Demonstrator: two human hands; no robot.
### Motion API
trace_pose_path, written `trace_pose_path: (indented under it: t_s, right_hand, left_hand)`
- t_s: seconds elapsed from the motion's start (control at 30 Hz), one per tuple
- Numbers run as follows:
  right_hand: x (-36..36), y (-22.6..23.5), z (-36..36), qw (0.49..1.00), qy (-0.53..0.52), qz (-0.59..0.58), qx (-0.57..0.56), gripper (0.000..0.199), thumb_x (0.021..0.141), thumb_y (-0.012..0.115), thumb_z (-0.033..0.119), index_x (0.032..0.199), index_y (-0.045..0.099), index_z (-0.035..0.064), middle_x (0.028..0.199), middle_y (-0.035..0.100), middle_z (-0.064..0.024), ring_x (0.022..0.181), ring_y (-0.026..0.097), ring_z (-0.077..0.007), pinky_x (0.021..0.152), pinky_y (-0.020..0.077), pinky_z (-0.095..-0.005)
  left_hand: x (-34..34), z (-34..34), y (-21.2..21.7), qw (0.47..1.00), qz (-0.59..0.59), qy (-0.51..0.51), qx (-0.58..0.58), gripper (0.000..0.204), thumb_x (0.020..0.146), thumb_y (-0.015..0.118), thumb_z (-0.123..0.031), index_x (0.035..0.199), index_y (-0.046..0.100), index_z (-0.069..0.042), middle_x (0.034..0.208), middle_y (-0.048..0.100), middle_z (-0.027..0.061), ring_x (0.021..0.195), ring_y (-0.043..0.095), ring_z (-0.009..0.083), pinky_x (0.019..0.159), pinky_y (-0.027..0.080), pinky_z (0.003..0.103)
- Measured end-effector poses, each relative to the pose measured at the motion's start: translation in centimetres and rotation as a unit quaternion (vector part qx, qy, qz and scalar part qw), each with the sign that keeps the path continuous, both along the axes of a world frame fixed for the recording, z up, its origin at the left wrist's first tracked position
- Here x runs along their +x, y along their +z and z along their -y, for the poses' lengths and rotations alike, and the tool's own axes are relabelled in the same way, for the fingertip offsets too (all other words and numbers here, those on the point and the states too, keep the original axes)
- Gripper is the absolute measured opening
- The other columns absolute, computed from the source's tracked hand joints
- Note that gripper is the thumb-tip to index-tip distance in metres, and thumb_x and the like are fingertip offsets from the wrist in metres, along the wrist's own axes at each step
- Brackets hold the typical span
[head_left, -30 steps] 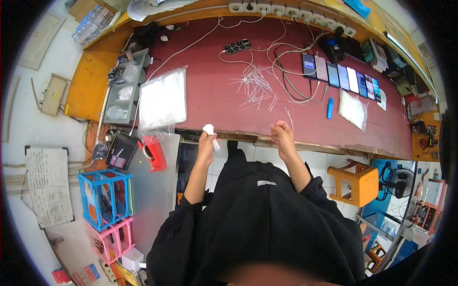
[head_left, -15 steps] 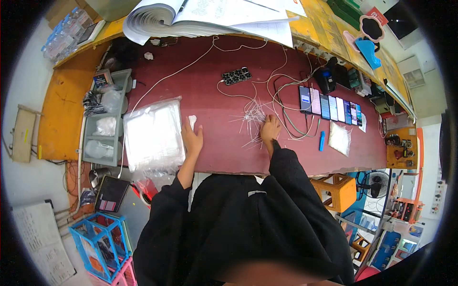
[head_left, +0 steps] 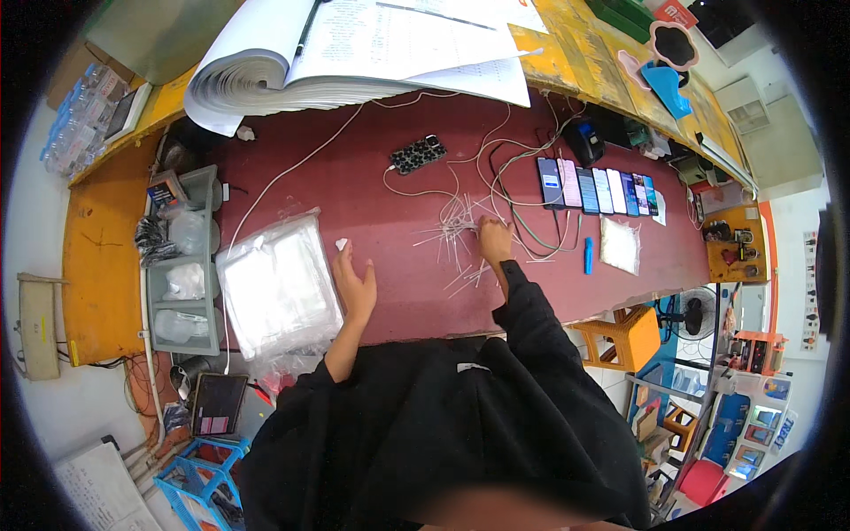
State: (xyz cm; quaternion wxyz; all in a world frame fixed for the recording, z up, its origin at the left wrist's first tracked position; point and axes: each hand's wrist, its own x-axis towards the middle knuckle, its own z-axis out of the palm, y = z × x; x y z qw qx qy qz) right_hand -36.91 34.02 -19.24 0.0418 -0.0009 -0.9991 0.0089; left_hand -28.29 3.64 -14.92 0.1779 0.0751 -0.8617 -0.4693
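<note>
My right hand (head_left: 494,241) is at the right edge of a loose pile of thin white strips (head_left: 458,221) on the dark red tabletop. Its fingers are curled down and pressed together among the strips; exactly what lies between them is partly hidden. My left hand (head_left: 356,288) rests open, fingers apart, beside a stack of clear plastic bags (head_left: 279,288). A small crumpled white piece (head_left: 341,243) lies at its fingertips. Several strips are scattered toward me, below the pile.
Phones (head_left: 600,190) stand in a row at the right, near a blue marker-like stick (head_left: 588,256) and a white packet (head_left: 619,245). Cables run behind the pile to a patterned phone (head_left: 418,154). Grey bins (head_left: 215,265) stand left; an open paper stack (head_left: 390,66) overhangs the back.
The view has shifted a little. My right hand has gone from lying flatter by the strips to having its fingers curled at the pile. My left hand remains open beside the plastic bags.
</note>
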Motion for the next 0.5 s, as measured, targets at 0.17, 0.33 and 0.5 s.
trace_pose_path:
  t_s: [0.17,0.33,0.5]
  right_hand:
    - [-0.9,1.0,-2.2,0.993,-0.014,0.102,-0.048,0.013,0.075,0.056,0.013,0.082,0.065,0.0069,0.079,0.065,-0.0166,0.073,0.063,-0.0349,0.064,0.0483,-0.0459]
    - [0.3,1.7,-5.2,0.988,-0.017,0.101,-0.111,0.015,0.072,0.057,0.011,0.082,0.068,0.0058,0.078,0.065,-0.0175,0.075,0.063,-0.0362,0.066,0.0509,-0.0408]
    - [2.9,4.6,-5.8,0.919,-0.083,0.037,-0.383,0.012,0.079,0.059,0.009,0.081,0.066,-0.0011,0.066,0.065,-0.0106,0.054,0.059,-0.0179,0.050,0.0453,-0.0319]
  left_hand:
    - [-2.5,-0.7,1.8,0.999,-0.016,-0.025,0.019,0.047,0.078,0.059,-0.004,0.123,0.045,-0.004,0.112,0.049,0.0158,0.106,0.048,0.0295,0.093,0.038,0.038]
    - [-3.4,-1.1,1.7,0.995,-0.043,-0.076,0.039,0.037,0.078,0.059,-0.003,0.115,0.052,-0.006,0.106,0.053,0.0134,0.097,0.053,0.0251,0.087,0.041,0.035]
    - [-2.2,-1.3,0.6,0.981,0.066,-0.098,0.154,0.021,0.081,0.058,-0.005,0.102,0.060,-0.004,0.083,0.061,0.0058,0.071,0.056,0.0138,0.067,0.046,0.026]
